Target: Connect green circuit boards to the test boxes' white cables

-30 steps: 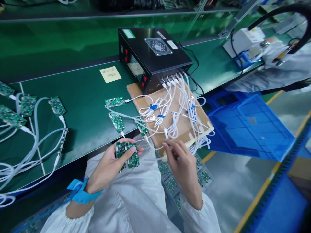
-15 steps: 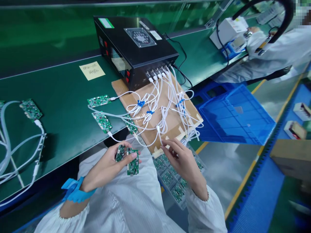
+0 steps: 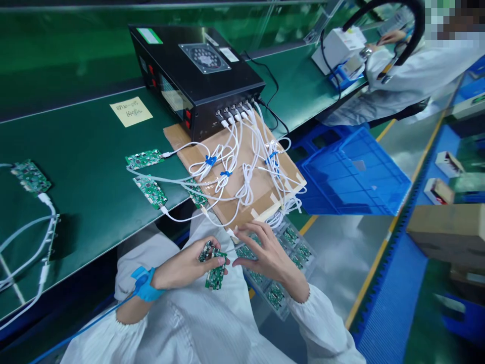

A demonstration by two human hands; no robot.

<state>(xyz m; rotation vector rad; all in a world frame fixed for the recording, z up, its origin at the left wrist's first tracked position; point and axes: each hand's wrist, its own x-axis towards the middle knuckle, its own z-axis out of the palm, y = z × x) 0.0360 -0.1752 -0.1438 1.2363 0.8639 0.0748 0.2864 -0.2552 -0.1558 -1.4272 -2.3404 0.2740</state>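
My left hand, with a blue wrist strap, is closed around green circuit boards; at least two show, one partly behind the fingers. To its right, my right hand has its thumb and fingers apart and holds nothing visible. A white cable plug lies close to its fingertips, at the cardboard's lower edge; whether they touch, I cannot tell. White cables run over the cardboard from a black tester box. Nearby circuit boards on the bench have cables plugged in.
A yellow note lies on the green bench. More wired boards sit at far left. Below my right hand is a clear tray of boards. A blue crate stands to the right, with a co-worker's sleeve beyond.
My left hand has shifted right and slightly down with the boards. My right hand has moved left, its fingers now spread more. A white plug has gone from the cardboard's middle to its lower edge.
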